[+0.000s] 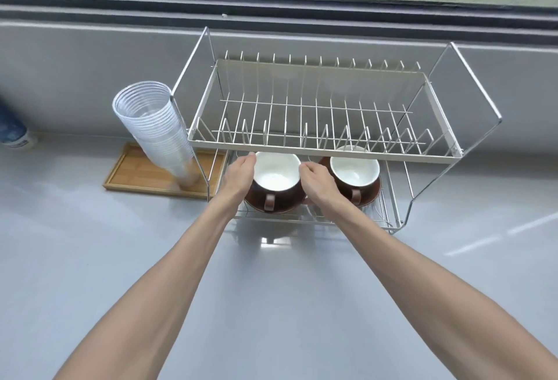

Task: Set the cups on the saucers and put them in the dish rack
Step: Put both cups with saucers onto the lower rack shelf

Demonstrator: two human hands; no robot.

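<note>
— So, where are the cups?
— Both on the lower tier of the dish rack [320,150]. Left cup [276,179], brown outside and white inside, sitting on its saucer [256,203], handle turned toward the camera. Right cup [354,173] just beside it, on the other saucer [373,191], handle likewise toward the camera.
— And the hands?
— Left hand [238,173] against the left side of the left cup, fingers [250,157] curled together up by the rim. Right hand [317,179] between the two cups, fingers [306,167] bent at the left cup's right rim. Hard to say whether actually clamped on the cup or merely touching; cannot tell.
— Upper tier?
— Just bare slots and prongs.
— Anything beside the rack?
— Tall stack of clear plastic cups [157,129] leaning on a wooden tray [133,173], left of the rack. Blue-and-white container [13,135] at the far left edge, partly cut off. All on a grey glossy surface [271,304] below a window.
</note>
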